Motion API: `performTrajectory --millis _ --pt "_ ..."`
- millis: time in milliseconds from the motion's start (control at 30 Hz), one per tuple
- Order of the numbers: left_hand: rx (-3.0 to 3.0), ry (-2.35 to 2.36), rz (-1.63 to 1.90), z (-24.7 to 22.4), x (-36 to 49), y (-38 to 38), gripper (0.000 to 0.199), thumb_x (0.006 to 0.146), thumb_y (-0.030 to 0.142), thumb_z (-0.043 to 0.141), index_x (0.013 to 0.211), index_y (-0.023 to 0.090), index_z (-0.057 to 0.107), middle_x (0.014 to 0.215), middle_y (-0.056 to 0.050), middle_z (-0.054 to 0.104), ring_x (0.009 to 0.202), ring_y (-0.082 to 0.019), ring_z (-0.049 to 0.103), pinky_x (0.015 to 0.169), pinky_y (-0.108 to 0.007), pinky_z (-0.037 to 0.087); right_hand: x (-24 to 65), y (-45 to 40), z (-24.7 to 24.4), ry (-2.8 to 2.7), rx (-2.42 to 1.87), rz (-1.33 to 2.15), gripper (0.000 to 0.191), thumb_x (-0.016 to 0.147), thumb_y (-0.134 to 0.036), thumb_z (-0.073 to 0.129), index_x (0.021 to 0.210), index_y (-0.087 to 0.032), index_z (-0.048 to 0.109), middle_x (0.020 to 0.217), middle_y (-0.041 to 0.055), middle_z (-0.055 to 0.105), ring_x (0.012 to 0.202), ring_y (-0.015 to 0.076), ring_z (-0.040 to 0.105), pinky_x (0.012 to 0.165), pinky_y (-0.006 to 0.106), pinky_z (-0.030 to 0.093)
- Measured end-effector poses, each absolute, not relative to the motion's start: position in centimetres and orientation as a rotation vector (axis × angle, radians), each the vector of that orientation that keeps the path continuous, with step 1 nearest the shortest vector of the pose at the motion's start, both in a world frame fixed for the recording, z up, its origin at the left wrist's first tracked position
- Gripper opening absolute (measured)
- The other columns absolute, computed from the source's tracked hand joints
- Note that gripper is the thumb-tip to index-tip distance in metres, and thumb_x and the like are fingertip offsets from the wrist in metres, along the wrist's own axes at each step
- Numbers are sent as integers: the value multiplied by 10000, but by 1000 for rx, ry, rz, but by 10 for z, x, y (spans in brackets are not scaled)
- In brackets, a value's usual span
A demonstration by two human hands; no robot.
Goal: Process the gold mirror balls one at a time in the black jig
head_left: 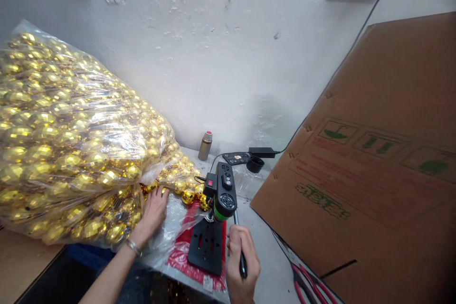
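Observation:
My left hand [155, 206] reaches to the gathered mouth of a large clear plastic bag [156, 171] full of shiny gold faceted balls [96, 161]. Its fingers are stretched out over the balls there, and the fingertips are partly hidden. Closed around the black grip of a metal rod, the lever handle [243, 266], is my right hand [244, 259]. The rod runs up towards a small black machine [225, 190] with round vents, a red switch and a green band, on a slotted black base plate [205, 251]. Loose gold balls [188, 196] lie just left of the machine.
Red plastic [180, 251] lies under the base plate. A metal flask [205, 146], power adapter [261, 152] and round black cup-like piece [255, 165] are by the wall. A large cardboard box [356, 161] leans at right, beside red-handled pliers-like tools [309, 285].

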State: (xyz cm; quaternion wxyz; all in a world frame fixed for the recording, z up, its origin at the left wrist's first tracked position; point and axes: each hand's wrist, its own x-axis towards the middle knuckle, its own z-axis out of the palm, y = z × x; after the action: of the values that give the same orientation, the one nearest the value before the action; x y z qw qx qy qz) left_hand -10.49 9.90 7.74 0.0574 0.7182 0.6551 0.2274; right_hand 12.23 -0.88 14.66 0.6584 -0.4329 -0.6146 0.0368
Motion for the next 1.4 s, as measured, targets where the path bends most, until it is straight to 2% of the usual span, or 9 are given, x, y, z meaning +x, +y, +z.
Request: performTrajectory --millis 100,200,333,433,633,800,933,1100,1400 --pt "2129 1944 627 90 -111 129 501 792 -49 475 1231 135 630 1329 -228 597 1209 -374 601 1039 -566 454 122 -9 145 -1392 -984 97 247 1024 -163 427 806 -207 536 756 -7 531 651 102 531 607 185 458" --pt "2050 1877 625 92 -112 136 482 792 -4 525 1244 125 631 1318 -245 599 1143 -393 636 982 -565 479 122 -9 146 -1401 -985 120 243 1026 -177 430 810 -207 536 750 -3 533 653 112 537 611 199 461" --pt "1903 1736 702 94 -105 117 493 860 261 631 1332 131 570 1208 -188 679 1098 -363 662 977 -510 490 124 -9 160 -1423 -1007 147 258 1035 -211 419 808 -208 541 731 -6 522 641 116 520 584 208 438" --pt "1675 1517 800 90 -88 86 556 954 539 478 1341 149 568 1150 -135 732 970 -276 717 857 -398 560 125 -9 176 -1423 -1043 135 311 1038 -237 421 742 -212 512 676 -26 479 595 108 476 562 208 412" --pt "1185 1065 960 60 -45 47 719 792 687 642 1293 172 624 1180 -114 747 1026 -286 705 798 -365 575 127 -7 191 -1456 -1069 117 342 1037 -246 421 698 -218 463 650 -36 467 576 100 463 543 205 393" --pt "1516 1221 970 47 -28 53 603 823 600 649 1271 196 639 1109 -79 773 1014 -273 706 891 -399 559 127 -10 184 -1473 -1059 110 315 1032 -211 415 728 -216 493 681 -26 505 596 107 471 557 210 399" --pt "1734 1278 928 48 -22 51 529 816 425 674 1289 195 616 1220 -117 738 1095 -298 693 976 -442 525 128 -11 180 -1484 -1049 113 284 1030 -192 416 765 -216 514 708 -27 516 618 106 478 573 204 402" --pt "1947 1257 897 51 -17 44 474 775 302 678 1233 190 625 1192 -126 736 1087 -310 692 962 -444 536 128 -12 179 -1495 -1033 112 275 1025 -170 417 774 -217 518 703 -29 513 626 107 490 578 200 411" --pt "2098 1359 882 45 1 48 460 754 345 725 1181 199 638 1121 -118 714 1032 -339 662 907 -477 508 126 -15 176 -1492 -1040 115 241 1018 -137 423 815 -224 519 729 -37 500 653 90 496 610 165 427"
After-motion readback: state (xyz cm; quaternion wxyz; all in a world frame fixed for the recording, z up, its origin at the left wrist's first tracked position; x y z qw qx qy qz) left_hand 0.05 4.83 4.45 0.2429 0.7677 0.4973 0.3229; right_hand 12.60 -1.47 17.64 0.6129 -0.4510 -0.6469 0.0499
